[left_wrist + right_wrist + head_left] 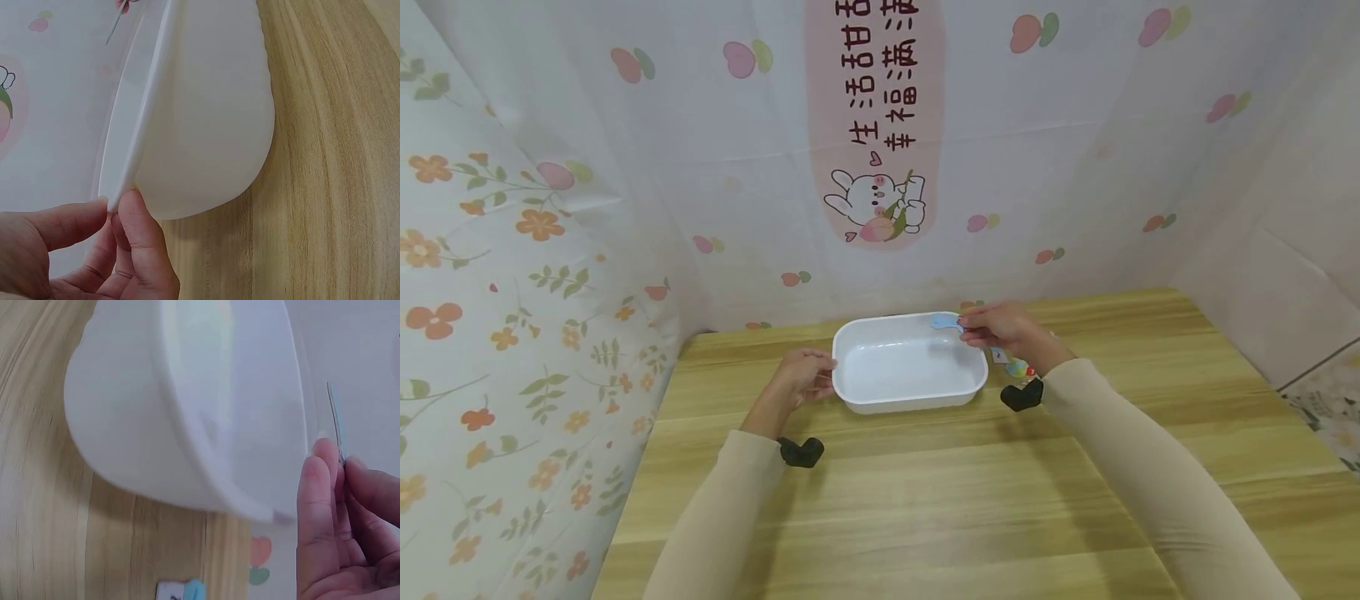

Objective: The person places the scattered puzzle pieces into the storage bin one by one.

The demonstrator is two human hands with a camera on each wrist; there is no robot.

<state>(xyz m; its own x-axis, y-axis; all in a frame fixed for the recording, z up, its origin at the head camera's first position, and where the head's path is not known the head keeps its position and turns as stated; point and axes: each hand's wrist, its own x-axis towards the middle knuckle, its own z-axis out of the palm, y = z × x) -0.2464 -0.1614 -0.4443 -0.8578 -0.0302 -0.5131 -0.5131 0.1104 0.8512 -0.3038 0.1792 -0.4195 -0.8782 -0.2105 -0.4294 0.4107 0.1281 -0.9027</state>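
A white rectangular basin (910, 406) with rounded corners stands on the wooden table. At its left end my left hand (801, 375) pinches the rim between thumb and fingers, seen close up in the left wrist view along with the basin's outer wall (212, 125). My right hand (1003, 327) is above the basin's far right corner. Its thumb and fingertips pinch a thin, flat light-blue piece (946, 322), which overlaps the basin's back rim in the head view. Edge-on in the right wrist view, the blue piece (335, 415) looks as thin as card.
Small flat coloured pieces (1018, 367) lie on the table right of the basin, partly behind my right wrist. One white piece with a dark mark (169, 591) shows in the right wrist view. A patterned cloth (737, 208) hangs behind the table (887, 517).
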